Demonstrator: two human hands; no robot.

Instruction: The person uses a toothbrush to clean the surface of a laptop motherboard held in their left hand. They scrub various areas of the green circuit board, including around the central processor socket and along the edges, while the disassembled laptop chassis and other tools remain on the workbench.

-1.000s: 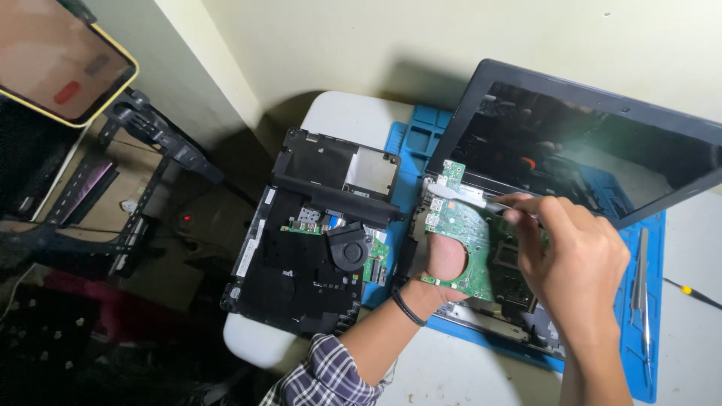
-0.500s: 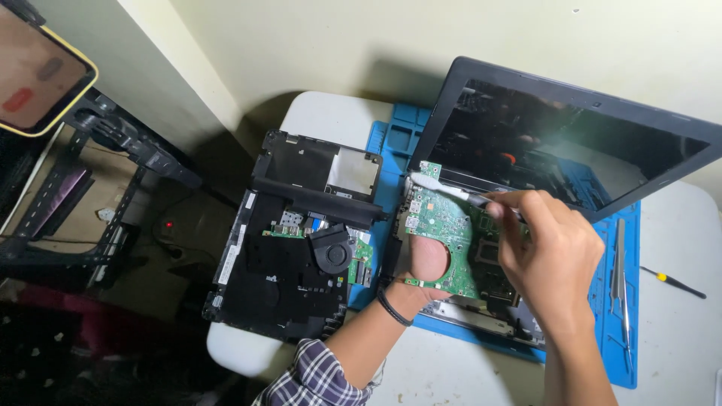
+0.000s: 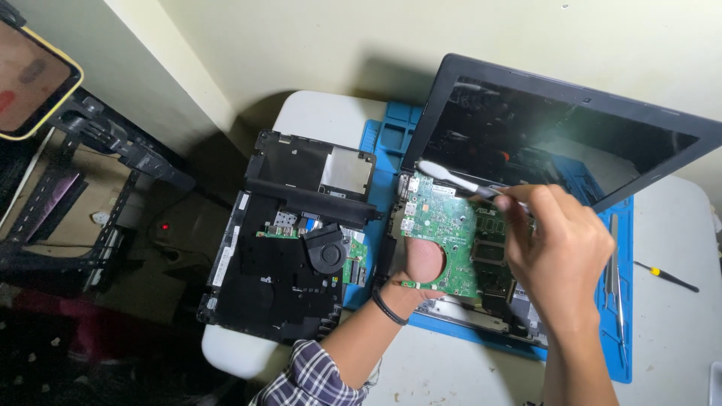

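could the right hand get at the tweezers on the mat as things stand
Probably yes. The tweezers lie uncovered on the blue mat, just beside the right hand, with nothing between them. But that hand holds a white brush, so it would need freeing first.

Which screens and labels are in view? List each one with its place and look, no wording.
Laptop screen: upper right, tilted open behind the hands, dark, black frame.
Phone screen: top left corner, on a black stand, rounded, yellow-edged, glowing pinkish.
White label: narrow strip on the left edge of the black laptop shell.
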